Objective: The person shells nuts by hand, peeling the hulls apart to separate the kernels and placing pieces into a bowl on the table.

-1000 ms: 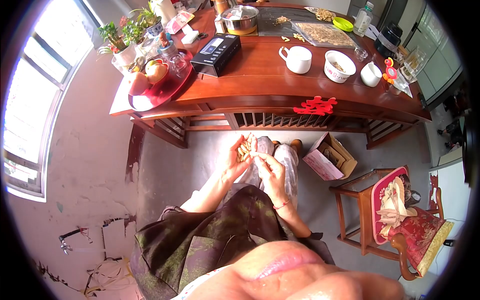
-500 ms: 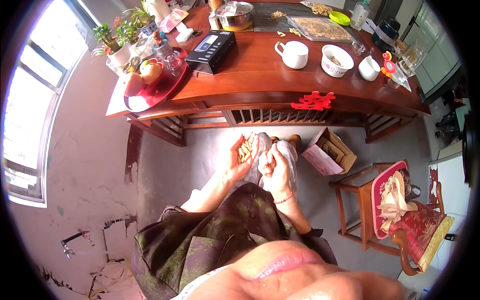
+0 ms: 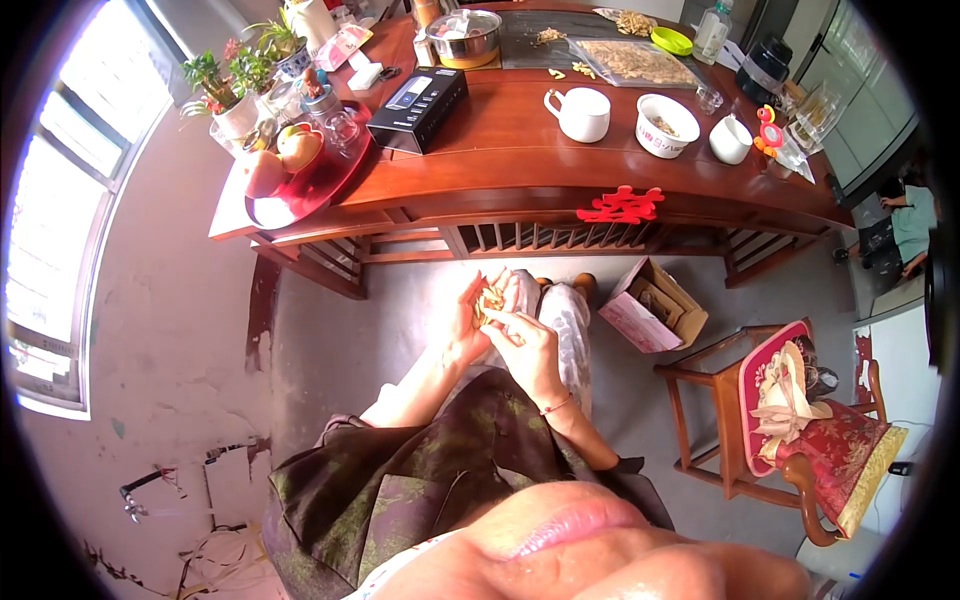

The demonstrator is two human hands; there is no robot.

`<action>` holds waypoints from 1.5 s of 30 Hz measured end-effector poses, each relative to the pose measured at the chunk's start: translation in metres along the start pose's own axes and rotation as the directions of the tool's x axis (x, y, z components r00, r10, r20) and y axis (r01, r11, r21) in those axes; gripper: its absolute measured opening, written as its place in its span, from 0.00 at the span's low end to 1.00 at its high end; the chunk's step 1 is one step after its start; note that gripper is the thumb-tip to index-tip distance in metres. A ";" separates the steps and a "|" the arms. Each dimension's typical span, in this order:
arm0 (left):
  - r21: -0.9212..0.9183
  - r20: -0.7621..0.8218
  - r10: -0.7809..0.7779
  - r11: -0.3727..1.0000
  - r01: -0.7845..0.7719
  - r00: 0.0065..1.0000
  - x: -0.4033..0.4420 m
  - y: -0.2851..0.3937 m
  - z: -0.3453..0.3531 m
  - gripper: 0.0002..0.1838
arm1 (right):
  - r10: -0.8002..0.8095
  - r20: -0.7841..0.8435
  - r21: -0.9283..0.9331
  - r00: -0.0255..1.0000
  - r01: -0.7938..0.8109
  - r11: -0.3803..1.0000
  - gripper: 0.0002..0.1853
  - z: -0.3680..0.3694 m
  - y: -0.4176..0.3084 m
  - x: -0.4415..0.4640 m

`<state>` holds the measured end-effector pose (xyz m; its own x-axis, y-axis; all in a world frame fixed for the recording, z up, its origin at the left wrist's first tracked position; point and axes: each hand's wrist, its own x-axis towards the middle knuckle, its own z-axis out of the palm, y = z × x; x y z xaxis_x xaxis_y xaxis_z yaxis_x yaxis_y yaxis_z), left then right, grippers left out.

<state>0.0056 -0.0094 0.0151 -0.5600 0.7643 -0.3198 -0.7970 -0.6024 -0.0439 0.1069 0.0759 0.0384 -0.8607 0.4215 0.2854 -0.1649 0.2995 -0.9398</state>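
Note:
My left hand [image 3: 464, 322] is cupped with the palm up, over my lap. A small heap of elongated yellow-tan pieces [image 3: 489, 299] lies in its palm; their kind is too small to make out. My right hand [image 3: 529, 352], with a red bracelet at the wrist, reaches over from the right. Its thumb and forefinger are pinched together at the heap's lower edge, touching or just above the pieces. Whatever those fingertips hold is hidden. My patterned grey-white trousers [image 3: 565, 330] show beside the hands.
Ahead stands a wooden table [image 3: 400, 195] with a black box [image 3: 418, 110], a white mug [image 3: 582, 114], a white bowl [image 3: 667, 125] and a tray of fruit. An open carton [image 3: 655, 305] sits on the floor. At right are a chair [image 3: 775, 400] and another person [image 3: 908, 225].
My right hand has moved left and up from over my knee to the pieces in my left palm. Another person has come into view at the far right.

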 end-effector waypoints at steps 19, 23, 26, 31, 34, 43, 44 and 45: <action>0.380 -0.022 -0.024 0.924 0.031 0.999 -0.008 -0.022 0.003 0.11 | -0.009 -0.389 0.046 0.921 0.029 0.999 0.04 -0.017 -0.006 0.008; 0.566 0.013 -0.040 0.824 0.026 0.999 -0.010 -0.025 0.002 0.08 | 0.014 -0.391 0.046 0.920 0.004 0.999 0.02 -0.026 -0.002 0.008; 0.624 0.074 -0.115 0.780 0.044 0.991 -0.008 -0.025 0.004 0.08 | 0.000 -0.379 0.026 0.926 0.010 1.000 0.02 -0.027 -0.010 0.009; 0.626 -0.002 -0.103 0.775 0.082 0.995 -0.015 -0.025 0.005 0.08 | 0.140 -0.311 0.126 0.940 -0.105 0.986 0.04 -0.027 -0.016 0.008; 0.601 0.034 -0.108 0.797 0.066 0.994 -0.017 -0.023 0.006 0.08 | 0.183 -0.298 0.278 0.937 -0.098 0.955 0.04 -0.023 -0.011 0.010; 0.295 -0.019 -0.093 0.951 0.094 0.996 -0.007 -0.004 -0.007 0.11 | 0.149 -0.350 0.558 0.925 0.078 0.826 0.06 -0.086 -0.069 0.011; 0.304 -0.001 -0.103 0.947 0.099 0.995 -0.008 -0.002 -0.006 0.11 | 0.025 -0.423 0.481 0.906 0.200 0.854 0.07 -0.098 -0.089 0.013; 0.315 0.016 -0.113 0.944 0.102 0.993 -0.009 0.000 -0.005 0.11 | -0.100 -0.483 0.395 0.870 0.319 0.862 0.08 -0.109 -0.108 0.014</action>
<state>0.0120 -0.0173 0.0135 -0.4702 0.8310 -0.2974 -0.8804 -0.4180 0.2239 0.1653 0.1429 0.1639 -0.4992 0.7503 0.4335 -0.6067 0.0546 -0.7931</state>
